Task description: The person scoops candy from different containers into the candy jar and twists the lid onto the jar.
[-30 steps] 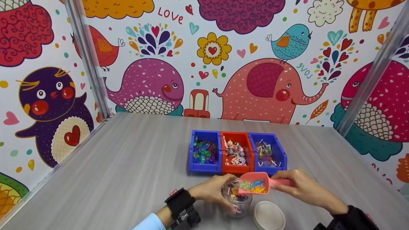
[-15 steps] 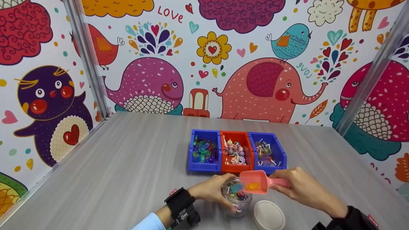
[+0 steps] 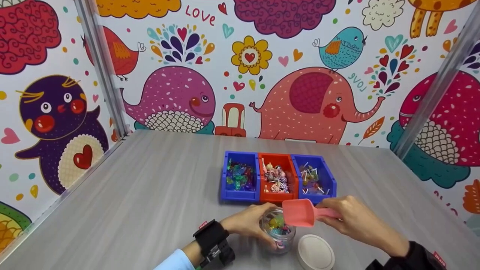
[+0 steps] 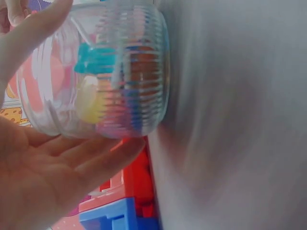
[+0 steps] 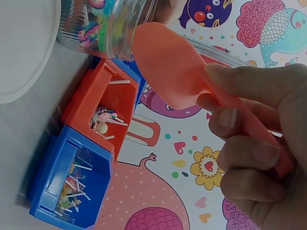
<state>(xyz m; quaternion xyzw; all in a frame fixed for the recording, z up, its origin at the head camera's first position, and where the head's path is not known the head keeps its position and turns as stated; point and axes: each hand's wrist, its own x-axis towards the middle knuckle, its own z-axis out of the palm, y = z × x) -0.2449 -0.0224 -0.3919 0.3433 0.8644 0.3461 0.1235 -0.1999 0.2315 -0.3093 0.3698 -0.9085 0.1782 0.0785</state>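
Note:
In the head view a clear ribbed jar with colourful candies inside stands on the table. My left hand grips its left side, thumb and fingers curved around the glass. A pink scoop tilts at the jar's mouth, its bowl now bare. My right hand holds the scoop by its handle. Through the glass, the left wrist view shows a teal piece and a yellow piece. The right wrist view shows the scoop against the jar's rim, fingers wrapped round the handle.
A white round lid lies right of the jar. Behind it stand three joined bins: a blue bin with translucent pieces, a red bin with striped candies, and another blue bin with lollipops. Patterned walls enclose the table.
The translucent pieces in the scoop have slid into the jar, leaving the scoop's bowl bare. The scoop has tipped further towards the jar. My left hand stays on the jar.

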